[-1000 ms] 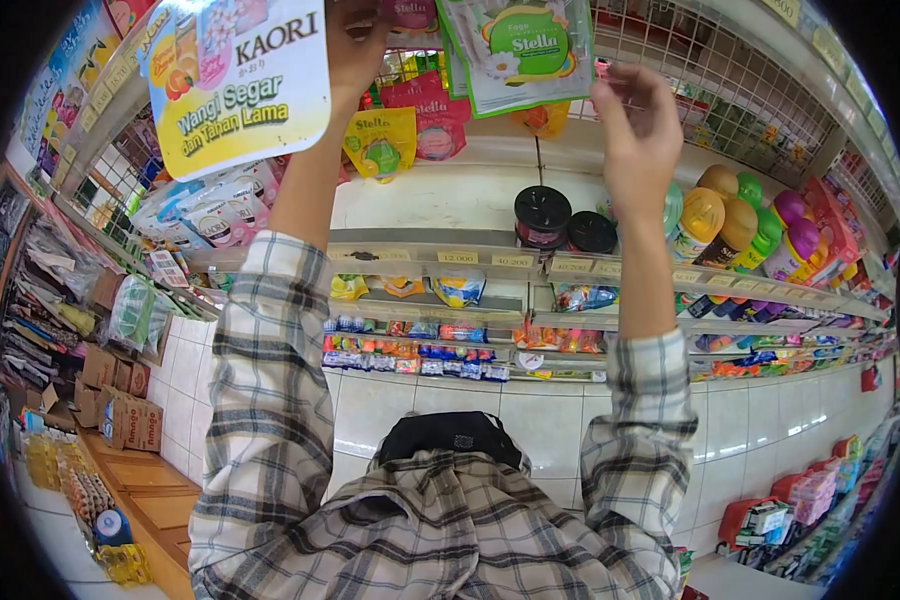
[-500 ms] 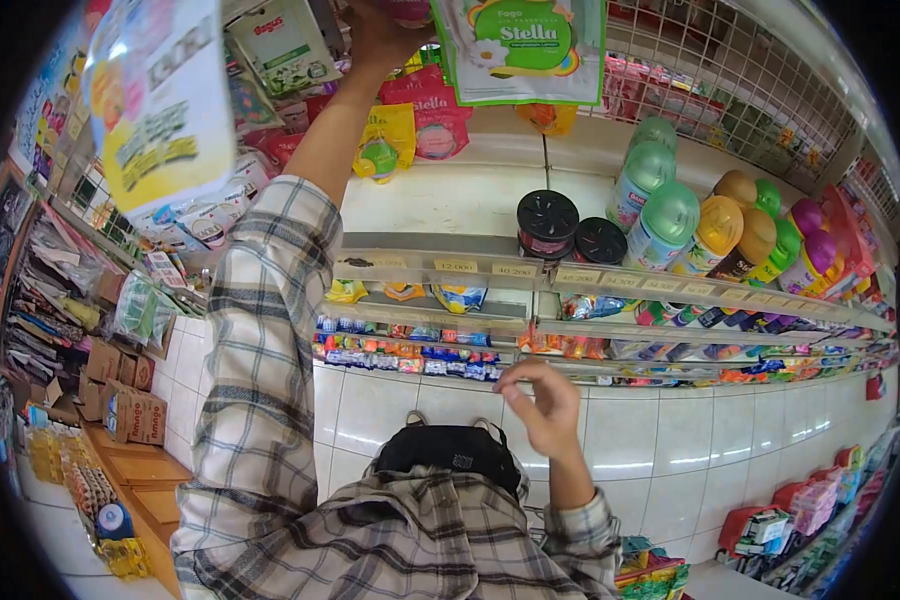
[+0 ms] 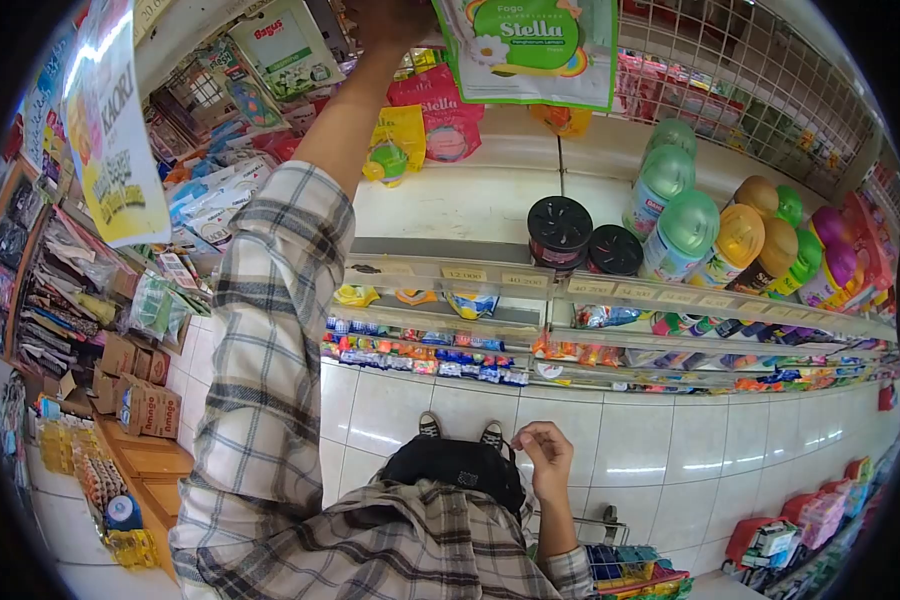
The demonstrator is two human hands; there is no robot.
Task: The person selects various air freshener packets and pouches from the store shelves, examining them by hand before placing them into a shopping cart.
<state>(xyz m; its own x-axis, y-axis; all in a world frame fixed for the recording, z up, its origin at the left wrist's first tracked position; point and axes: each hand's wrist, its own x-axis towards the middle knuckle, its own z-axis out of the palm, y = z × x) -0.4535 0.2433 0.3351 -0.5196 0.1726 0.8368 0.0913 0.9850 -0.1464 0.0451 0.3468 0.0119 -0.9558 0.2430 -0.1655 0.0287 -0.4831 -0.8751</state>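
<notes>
**Left hand up at the hanging packs**

At the frame's top centre, the left hand reaches beside the green Stella pouch; its grip cannot be told. The right hand, low centre, hangs loosely curled, empty. Air-freshener bottles stand right.

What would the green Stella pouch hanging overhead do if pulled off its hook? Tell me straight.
The Stella pouch looks like a flat, soft plastic sachet, so it would probably flex rather than stay stiff. It hangs from its top, so a push should swing it. Its glossy film may be a bit slippery. The left hand is raised beside it; whether it touches the pouch is unclear.
</notes>
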